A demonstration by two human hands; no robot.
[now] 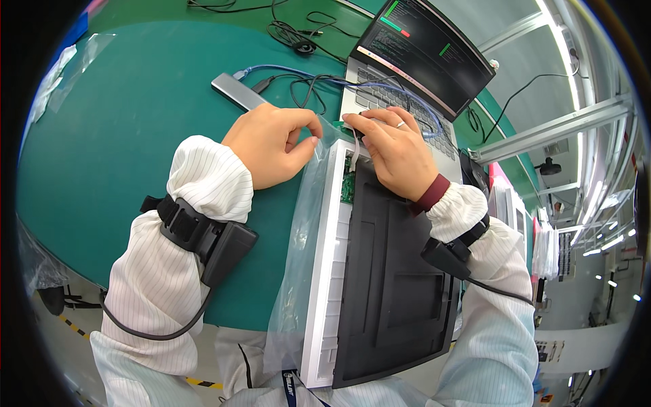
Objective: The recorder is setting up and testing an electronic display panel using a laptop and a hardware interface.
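Together both hands (271,144) (397,150) pinch clear bag (298,258) over panel (390,285).

Right hand (397,152) hides panel's (393,285) top edge; laptop (420,61) keyboard partly covered.

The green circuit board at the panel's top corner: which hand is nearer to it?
Right. The right hand rests on the panel just above the green circuit board; the left hand pinches the plastic bag farther left.

A flat panel (393,285) is laid on the table (102,149), partly inside a plastic bag (298,258) at its 9 o'clock. At 12 o'clock a laptop (420,61) is set, with a slim hub (237,91) at 10 o'clock.
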